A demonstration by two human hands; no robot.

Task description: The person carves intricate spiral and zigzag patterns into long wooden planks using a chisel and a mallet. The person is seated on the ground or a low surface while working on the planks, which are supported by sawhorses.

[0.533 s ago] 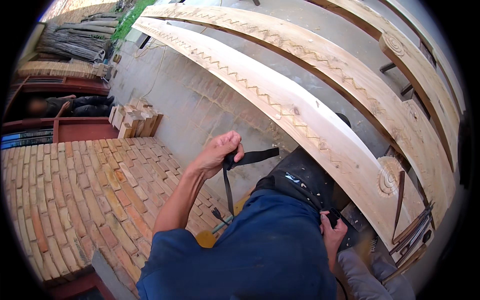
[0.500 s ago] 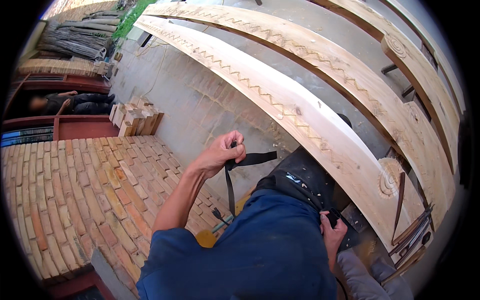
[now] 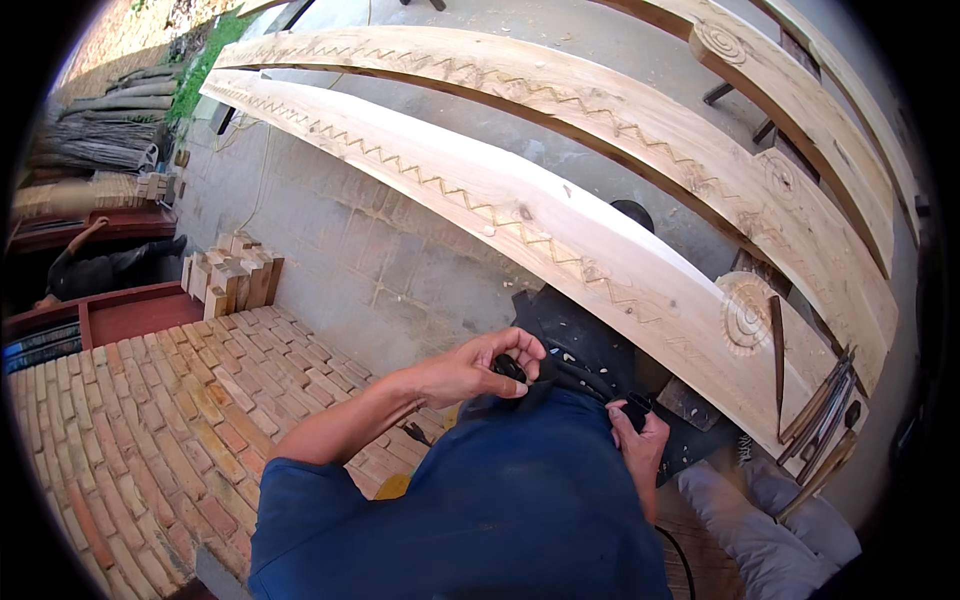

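Close to my waist, my left hand [image 3: 470, 368] is closed with a black strap [image 3: 510, 368] pinched and bunched between thumb and fingers. At the right side of my waist, my right hand [image 3: 642, 445] grips a black buckle-like piece [image 3: 636, 404]; its exact kind is hard to make out. A dark apron or cloth [image 3: 575, 325] with wood chips on it covers my lap. Just beyond lies a long pale wooden board [image 3: 450, 180] with a carved zigzag line and a round spiral carving [image 3: 745, 312] near its right end.
More carved boards [image 3: 610, 110] lie parallel behind. Several carving tools [image 3: 820, 410] rest on the near board's right end. Stacked wood blocks [image 3: 235, 275] stand by the brick wall [image 3: 180, 430]. Another person [image 3: 115, 268] is at the far left. Grey-trousered legs [image 3: 770, 515] show at lower right.
My left hand has come right and down toward my waist with the black strap, whose free end no longer hangs out. My right hand stays on the black piece. The view has shifted.
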